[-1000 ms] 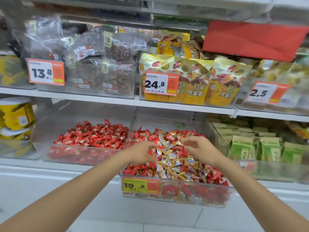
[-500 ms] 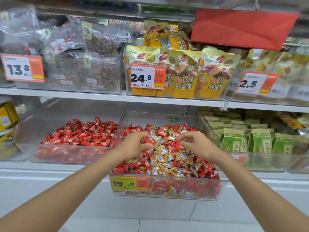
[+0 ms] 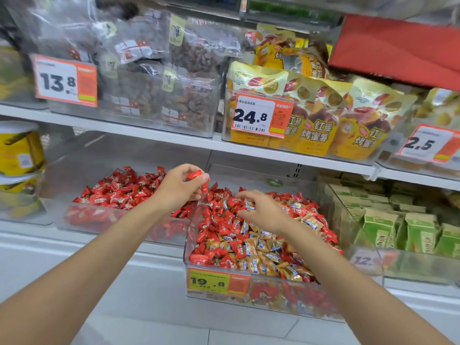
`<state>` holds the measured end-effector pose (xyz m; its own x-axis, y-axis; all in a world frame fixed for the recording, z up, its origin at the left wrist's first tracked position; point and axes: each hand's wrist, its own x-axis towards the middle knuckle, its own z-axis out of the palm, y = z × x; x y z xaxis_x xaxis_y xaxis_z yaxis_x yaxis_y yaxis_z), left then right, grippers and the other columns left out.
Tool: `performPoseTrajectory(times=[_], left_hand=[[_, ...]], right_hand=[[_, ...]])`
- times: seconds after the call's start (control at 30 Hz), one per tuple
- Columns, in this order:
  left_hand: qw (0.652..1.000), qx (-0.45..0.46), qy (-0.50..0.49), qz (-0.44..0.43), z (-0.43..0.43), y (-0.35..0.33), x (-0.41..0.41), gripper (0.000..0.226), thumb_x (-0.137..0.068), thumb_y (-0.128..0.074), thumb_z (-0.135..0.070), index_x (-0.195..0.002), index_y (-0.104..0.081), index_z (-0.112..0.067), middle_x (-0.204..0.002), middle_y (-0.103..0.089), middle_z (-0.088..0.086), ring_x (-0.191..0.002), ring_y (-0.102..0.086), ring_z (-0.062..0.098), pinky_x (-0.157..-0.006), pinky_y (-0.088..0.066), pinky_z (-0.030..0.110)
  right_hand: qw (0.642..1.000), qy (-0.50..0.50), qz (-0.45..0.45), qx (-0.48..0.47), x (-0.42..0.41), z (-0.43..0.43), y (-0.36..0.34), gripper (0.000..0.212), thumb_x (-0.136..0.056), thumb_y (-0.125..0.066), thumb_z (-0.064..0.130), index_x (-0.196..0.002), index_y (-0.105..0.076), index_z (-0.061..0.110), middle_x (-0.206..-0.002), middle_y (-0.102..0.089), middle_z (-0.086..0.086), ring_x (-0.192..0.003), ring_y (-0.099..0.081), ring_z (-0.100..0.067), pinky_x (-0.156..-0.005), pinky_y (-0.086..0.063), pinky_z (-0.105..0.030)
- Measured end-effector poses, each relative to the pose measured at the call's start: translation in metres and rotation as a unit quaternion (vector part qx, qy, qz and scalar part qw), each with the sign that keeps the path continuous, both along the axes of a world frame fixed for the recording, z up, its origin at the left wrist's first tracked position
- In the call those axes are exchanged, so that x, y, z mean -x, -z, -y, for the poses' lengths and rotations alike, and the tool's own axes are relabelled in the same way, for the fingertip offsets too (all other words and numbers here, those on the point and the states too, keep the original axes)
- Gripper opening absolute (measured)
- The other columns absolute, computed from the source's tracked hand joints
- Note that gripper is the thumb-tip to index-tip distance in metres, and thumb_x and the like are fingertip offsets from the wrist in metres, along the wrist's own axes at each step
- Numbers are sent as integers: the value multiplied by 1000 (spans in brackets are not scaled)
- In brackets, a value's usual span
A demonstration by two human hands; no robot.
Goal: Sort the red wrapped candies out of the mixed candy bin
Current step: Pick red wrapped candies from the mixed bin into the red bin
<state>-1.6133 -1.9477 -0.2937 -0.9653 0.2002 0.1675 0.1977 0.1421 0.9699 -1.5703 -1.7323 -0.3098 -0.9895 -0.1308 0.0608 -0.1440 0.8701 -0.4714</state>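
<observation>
A clear mixed candy bin [image 3: 353, 220] on the lower shelf holds several red and gold wrapped candies [image 3: 251, 247]. To its left stands a clear bin [image 3: 57, 175] with only red wrapped candies [image 3: 119, 190]. My left hand [image 3: 179, 188] is raised over the gap between the two bins and pinches red candies [image 3: 195, 175] in its fingertips. My right hand [image 3: 261, 210] rests on the mixed pile with curled fingers touching candies; whether it holds one is hidden.
An orange price tag 19.8 [image 3: 216, 282] is on the mixed bin's front. Green boxes [image 3: 398, 227] fill the bin at right. Yellow tubs [image 3: 20, 155] stand at left. The upper shelf [image 3: 174, 140] carries bagged snacks and tags 13.8, 24.8, 2.5.
My left hand has lifted out of the mixed bin with red candies and moved left toward the red bin. My right hand stays on the mixed pile.
</observation>
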Motion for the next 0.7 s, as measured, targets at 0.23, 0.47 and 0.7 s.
performPoseTrajectory(times=[0.23,0.47,0.7], left_hand=[[1000,-15,15,-1,9,4,1,8,-90,-62,-21,-93,-63,-13,-70,-61,-2,-53,-57,2,-54,-50,15],[998,36,15,-40,17,2,-2,13,-93,-59,-27,-89,-65,-16,-57,-60,-12,-49,-48,0,-50,-40,9],[996,25,26,-78,4,-8,-19,16,-91,-61,-25,-91,-66,-9,-73,-68,-1,-66,-64,5,-68,-55,22]], right_hand=[[980,-43,61,-182,32,22,38,91,-81,-50,71,-153,-13,29,-158,-19,-7,-146,-13,-30,-117,-14,-49],[980,-51,33,-191,26,10,46,54,-91,-52,54,-131,-46,19,-112,-61,-4,-101,-56,-23,-82,-47,-36],[997,15,22,72,2,-10,7,50,-91,-63,35,-136,-50,16,-133,-54,2,-102,-57,-7,-85,-43,-20]])
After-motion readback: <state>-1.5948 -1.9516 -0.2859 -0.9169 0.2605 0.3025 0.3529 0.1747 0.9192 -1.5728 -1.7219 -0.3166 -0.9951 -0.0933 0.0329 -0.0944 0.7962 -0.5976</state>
